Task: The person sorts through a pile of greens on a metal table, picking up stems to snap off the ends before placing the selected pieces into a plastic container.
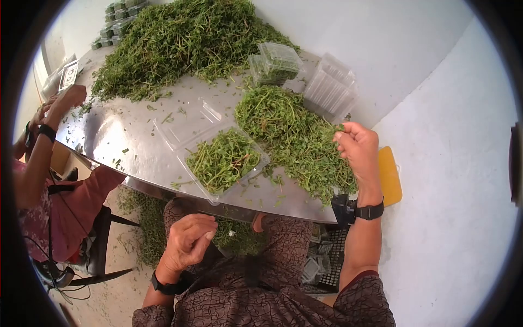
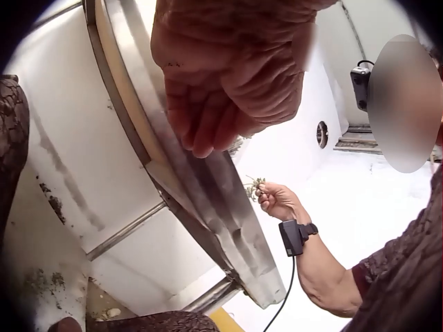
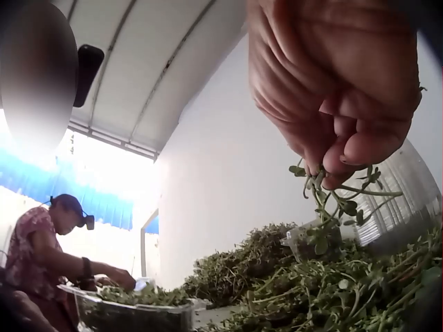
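Note:
My right hand (image 1: 359,150) is raised over the near pile of leafy green sprigs (image 1: 294,128) at the table's right side. Between its thumb and fingertips it pinches a small green sprig (image 3: 329,204), whose stems and leaves hang below the fingers in the right wrist view. My left hand (image 1: 190,240) hovers in front of the table edge above my lap, its fingers loosely bent around nothing. Between the two hands, a clear plastic clamshell box (image 1: 257,170) lies with its lid folded back and cut greens (image 1: 223,161) heaped in its base.
A large heap of greens (image 1: 185,43) covers the back of the metal table (image 1: 147,128). Filled boxes (image 1: 275,62) and nested clear boxes (image 1: 330,87) stand near the wall. A yellow board (image 1: 389,177) lies at right. Another person's hand (image 1: 71,98) works at left. Below is a black crate (image 1: 335,256).

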Motion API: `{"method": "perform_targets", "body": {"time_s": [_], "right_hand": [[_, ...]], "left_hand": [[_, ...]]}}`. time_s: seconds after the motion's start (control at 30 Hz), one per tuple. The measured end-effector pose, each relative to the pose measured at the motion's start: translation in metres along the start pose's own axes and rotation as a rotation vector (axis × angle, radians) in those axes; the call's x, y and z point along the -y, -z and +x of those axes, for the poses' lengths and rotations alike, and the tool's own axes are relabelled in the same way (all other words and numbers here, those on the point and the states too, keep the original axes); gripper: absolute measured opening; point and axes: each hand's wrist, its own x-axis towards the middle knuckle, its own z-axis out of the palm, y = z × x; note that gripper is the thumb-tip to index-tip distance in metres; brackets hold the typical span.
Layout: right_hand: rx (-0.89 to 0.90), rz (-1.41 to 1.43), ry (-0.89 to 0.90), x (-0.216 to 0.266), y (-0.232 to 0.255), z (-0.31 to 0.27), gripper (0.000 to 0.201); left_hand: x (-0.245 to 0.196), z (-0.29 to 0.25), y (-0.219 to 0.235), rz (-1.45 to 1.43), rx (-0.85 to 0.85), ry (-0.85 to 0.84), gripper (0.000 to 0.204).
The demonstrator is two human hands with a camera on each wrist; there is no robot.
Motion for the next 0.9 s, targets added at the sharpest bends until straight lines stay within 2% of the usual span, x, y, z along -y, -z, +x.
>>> {"method": "perform_targets", "body": {"time_s": [0.07,0.23,0.33,0.4,0.43,0.5,0.53,0.6,0.63,0.73,0.77,0.83,0.9], "right_hand": [[0.016,0.158,-0.003,0.004,0.004,-0.007,0.014],[0.054,0.295,-0.010,0.009,-0.007,-0.039,0.016],[0.139,0.352,-0.032,0.013,-0.019,-0.060,0.014],[0.190,0.393,-0.010,0.019,-0.027,-0.075,0.014],[0.217,0.464,-0.004,0.020,-0.030,-0.083,0.015],[0.256,0.478,-0.004,0.024,-0.038,-0.098,0.015],[0.277,0.480,0.004,0.027,-0.040,-0.105,0.014],[0.343,0.488,0.001,0.033,-0.047,-0.117,0.014],[0.361,0.497,0.006,0.034,-0.051,-0.123,0.013],[0.396,0.500,0.056,0.032,-0.065,-0.134,0.011],[0.365,0.396,0.163,0.029,-0.070,-0.137,0.010],[0.346,0.235,0.341,0.025,-0.074,-0.141,0.012],[0.325,0.270,0.257,0.031,-0.079,-0.150,0.014]], "left_hand": [[-0.013,0.009,0.001,-0.048,0.008,-0.005,0.007],[-0.054,0.041,0.008,-0.157,0.051,-0.014,0.014],[-0.061,0.053,-0.001,-0.268,-0.008,-0.063,0.021],[-0.062,0.056,-0.011,-0.468,0.020,0.034,0.036],[-0.069,0.057,-0.015,-0.458,0.014,0.050,0.036],[-0.083,0.059,-0.022,-0.837,0.049,0.339,0.060],[-0.082,0.057,-0.026,-0.825,0.034,0.350,0.060],[-0.076,0.053,-0.034,-1.035,0.110,0.389,0.068],[-0.080,0.053,-0.032,-1.051,0.151,0.430,0.066],[-0.082,0.049,-0.035,-1.085,0.138,0.473,0.061],[-0.081,0.047,-0.037,-1.044,0.100,0.464,0.046],[-0.071,0.044,-0.043,-1.071,0.057,0.482,0.038],[-0.071,0.042,-0.045,-1.092,-0.024,0.503,0.024]]}}
